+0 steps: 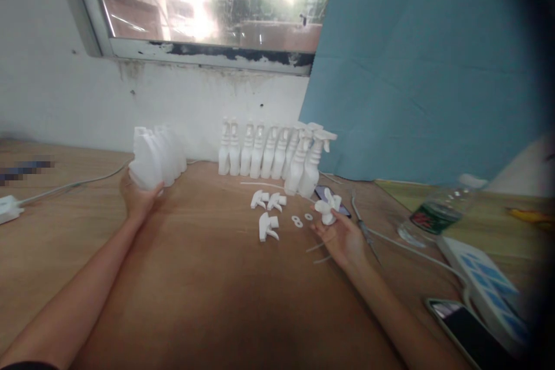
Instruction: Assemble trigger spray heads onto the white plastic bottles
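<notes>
At far left, a white block [7, 208] with a cable lies on the wooden table [195, 295]; beside it stands a packed group of white bottles [146, 156], on which I can make out no trigger heads. The left hand [142, 199] curls around the lower part of the group's nearest bottle, thumb and fingers against its sides. In the middle, a row of white bottles [257, 163] stands before the wall [208, 105]; from my remote seat I see trigger heads plainly at its right end, but cannot tell about the others. I judge this row the more advanced portion, and the left group the remainder. In front lie three loose trigger heads [263, 228], not yet fitted, then flat white rings [308, 217] and thin tubes [322, 260]. To their right, the right hand [345, 238] pinches another trigger head [328, 209] between thumb and fingers, clear of any bottle. Farther right I note a slim tool [367, 230], a drink bottle [437, 215], a power strip [480, 283] and a phone [470, 330]
</notes>
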`<state>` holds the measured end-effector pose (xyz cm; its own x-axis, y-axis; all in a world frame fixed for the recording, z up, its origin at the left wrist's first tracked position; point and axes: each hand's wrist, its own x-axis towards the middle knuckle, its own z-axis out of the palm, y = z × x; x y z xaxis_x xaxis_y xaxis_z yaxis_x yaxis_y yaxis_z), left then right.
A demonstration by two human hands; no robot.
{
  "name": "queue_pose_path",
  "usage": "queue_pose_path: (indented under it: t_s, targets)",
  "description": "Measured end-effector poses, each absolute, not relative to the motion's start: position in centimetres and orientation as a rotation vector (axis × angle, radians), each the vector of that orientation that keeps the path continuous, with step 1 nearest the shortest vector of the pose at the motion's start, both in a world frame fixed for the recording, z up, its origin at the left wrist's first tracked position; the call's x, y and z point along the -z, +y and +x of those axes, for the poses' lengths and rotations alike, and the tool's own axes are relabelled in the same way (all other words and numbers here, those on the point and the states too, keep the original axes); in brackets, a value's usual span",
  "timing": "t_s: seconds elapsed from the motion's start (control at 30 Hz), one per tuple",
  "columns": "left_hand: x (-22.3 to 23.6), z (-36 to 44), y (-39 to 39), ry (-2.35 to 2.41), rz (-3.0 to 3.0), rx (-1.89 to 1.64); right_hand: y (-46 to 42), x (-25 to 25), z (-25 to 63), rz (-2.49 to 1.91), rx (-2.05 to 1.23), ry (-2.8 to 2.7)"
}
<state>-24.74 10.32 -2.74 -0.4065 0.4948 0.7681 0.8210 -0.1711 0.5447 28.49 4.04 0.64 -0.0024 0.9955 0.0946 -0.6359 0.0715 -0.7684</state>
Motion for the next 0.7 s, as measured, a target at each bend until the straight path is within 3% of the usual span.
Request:
queue_pose_path:
  t_s: [0.33,0.7]
  targets:
    - [0.7,-16.6,7.4,-1.282,-2.055,1.096,3.7,-1.0,28.8,-0.576,-1.437,-0.690]
    - [0.8,-16.0,7.0,-1.264,-2.117,1.085,3.6,-1.2,28.5,-0.632,-1.354,-0.736]
